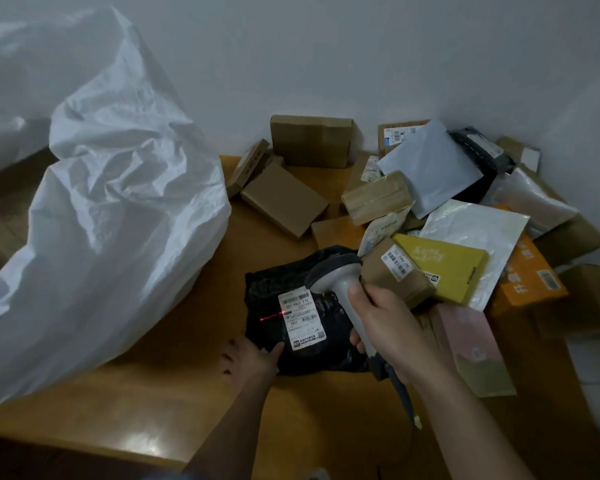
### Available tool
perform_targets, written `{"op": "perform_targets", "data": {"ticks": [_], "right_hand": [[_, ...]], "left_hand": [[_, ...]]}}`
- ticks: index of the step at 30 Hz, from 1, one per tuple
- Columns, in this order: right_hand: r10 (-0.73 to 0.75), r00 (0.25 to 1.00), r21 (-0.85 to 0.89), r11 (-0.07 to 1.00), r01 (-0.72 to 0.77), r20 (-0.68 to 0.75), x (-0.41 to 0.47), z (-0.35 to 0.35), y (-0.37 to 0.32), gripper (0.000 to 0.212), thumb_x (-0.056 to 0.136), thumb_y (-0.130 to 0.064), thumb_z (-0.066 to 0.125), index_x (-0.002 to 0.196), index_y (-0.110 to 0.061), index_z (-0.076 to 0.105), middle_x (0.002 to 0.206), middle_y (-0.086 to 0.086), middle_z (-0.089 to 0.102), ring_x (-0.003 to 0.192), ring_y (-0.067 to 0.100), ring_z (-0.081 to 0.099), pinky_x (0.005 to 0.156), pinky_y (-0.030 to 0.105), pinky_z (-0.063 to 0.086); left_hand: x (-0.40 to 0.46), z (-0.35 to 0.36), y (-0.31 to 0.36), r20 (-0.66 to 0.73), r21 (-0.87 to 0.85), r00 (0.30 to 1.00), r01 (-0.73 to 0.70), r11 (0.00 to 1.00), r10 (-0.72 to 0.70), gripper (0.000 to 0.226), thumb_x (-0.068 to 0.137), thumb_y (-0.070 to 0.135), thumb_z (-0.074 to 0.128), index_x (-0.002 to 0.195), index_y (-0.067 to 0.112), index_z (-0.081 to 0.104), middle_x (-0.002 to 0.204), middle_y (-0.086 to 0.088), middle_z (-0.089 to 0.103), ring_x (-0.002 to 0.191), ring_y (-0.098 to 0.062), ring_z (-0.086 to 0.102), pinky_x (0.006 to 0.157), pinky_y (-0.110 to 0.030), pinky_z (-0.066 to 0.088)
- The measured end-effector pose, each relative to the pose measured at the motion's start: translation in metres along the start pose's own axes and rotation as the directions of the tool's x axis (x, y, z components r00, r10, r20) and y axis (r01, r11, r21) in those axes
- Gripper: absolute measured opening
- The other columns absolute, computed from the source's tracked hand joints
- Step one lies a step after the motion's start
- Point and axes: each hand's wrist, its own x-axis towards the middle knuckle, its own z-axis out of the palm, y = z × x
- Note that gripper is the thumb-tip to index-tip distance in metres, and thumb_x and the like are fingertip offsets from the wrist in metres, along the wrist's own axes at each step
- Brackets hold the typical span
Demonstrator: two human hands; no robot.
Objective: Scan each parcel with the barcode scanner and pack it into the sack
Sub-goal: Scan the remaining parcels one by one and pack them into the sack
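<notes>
A black plastic parcel (312, 344) with a white shipping label (300, 318) lies on the wooden table (174, 382). My left hand (253, 358) holds its near left corner, thumb on top. My right hand (392, 327) grips the handle of a grey barcode scanner (336, 282), whose head points down at the parcel. A red laser line (274, 317) falls across the label's left edge. The big white woven sack (94, 209) bulges on the left side of the table.
A heap of parcels fills the right side: brown boxes (284, 199), a yellow box (444, 268), white mailers (433, 168), an orange box (530, 278), a pink box (475, 348). The wall (326, 57) stands behind. The scanner cable (404, 400) trails toward me.
</notes>
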Motion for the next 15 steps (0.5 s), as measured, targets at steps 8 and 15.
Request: {"op": "perform_targets", "data": {"ticks": [8,15], "right_hand": [[-0.033,0.998,0.039,0.999,0.035,-0.047,-0.017,0.001,-0.010,0.035,0.103,-0.042,0.038,0.091,-0.018,0.060,0.061,0.005,0.059,0.052,0.011,0.054,0.054,0.031,0.045],[-0.092,0.994,0.004,0.996,0.093,-0.055,-0.027,0.000,-0.013,0.036,0.103,-0.040,0.037,0.090,-0.012,0.057,0.062,0.006,0.056,0.050,0.008,0.052,0.051,0.023,0.042]], "left_hand": [[-0.006,0.016,0.017,0.068,-0.055,0.998,0.018,0.998,-0.014,0.107,0.068,0.055,0.082,0.143,0.001,0.027,0.146,-0.023,0.027,0.135,-0.042,0.028,0.108,-0.049,0.030],[-0.004,0.028,0.017,0.045,0.015,0.997,0.064,0.998,-0.065,0.097,0.069,0.048,0.084,0.138,0.001,0.034,0.144,-0.022,0.031,0.134,-0.039,0.032,0.107,-0.049,0.034]]}}
